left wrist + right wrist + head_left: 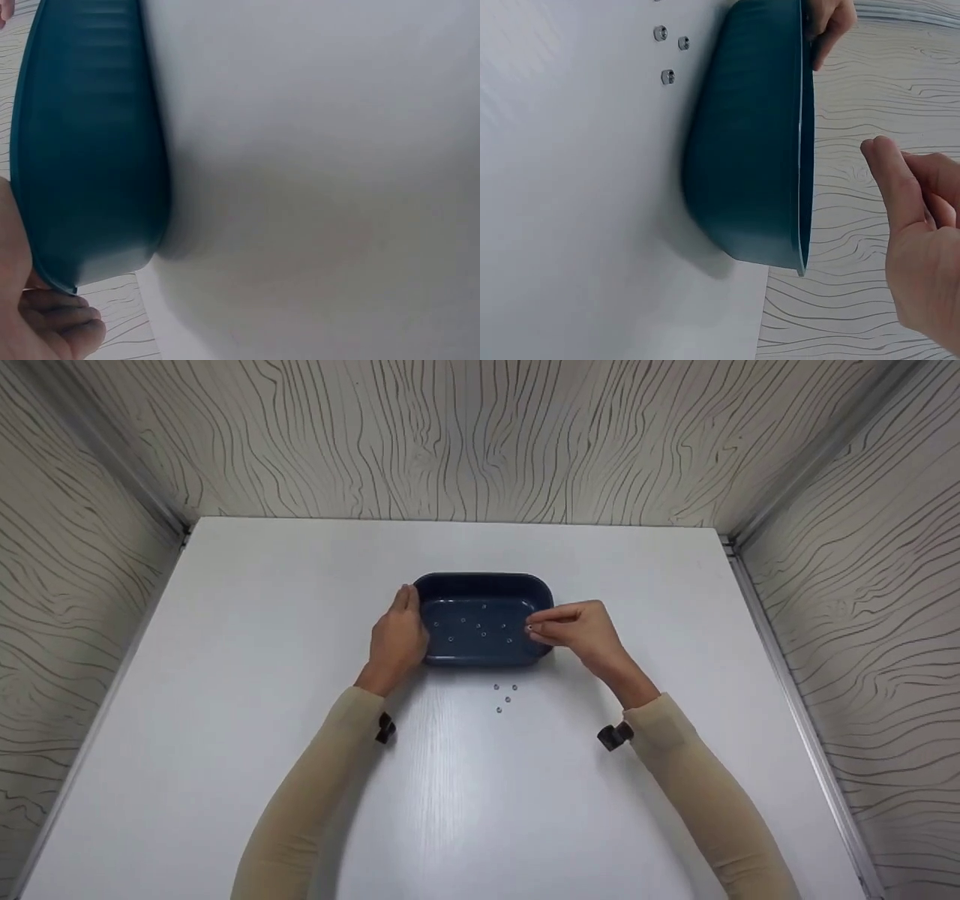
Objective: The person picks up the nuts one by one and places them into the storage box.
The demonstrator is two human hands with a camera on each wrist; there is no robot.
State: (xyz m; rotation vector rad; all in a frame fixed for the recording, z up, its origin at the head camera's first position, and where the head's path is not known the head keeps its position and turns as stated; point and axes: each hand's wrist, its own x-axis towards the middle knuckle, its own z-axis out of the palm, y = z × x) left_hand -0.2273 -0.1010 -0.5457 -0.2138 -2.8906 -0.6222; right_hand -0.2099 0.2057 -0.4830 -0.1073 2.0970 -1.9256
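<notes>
A dark blue rectangular plastic tub (480, 660) with rounded corners stands on the white table, several small metal nuts (484, 634) scattered over its floor. My left hand (399, 639) holds the tub's left end by the rim; the left wrist view shows curled fingers (71, 326) beside that rim. Above the tub's right end, my right hand (581, 636) pinches a small nut (529, 628) between thumb and fingertips. From the right wrist view, the right hand (922, 225) is apart from the rim, and the pinched nut is hidden there.
Several loose hex nuts (508, 700) lie on the white table (300, 585) just in front of the tub. Wood-patterned panels (480, 442) rise behind the table and along both sides. Each sleeve carries a small black wrist camera (615, 736).
</notes>
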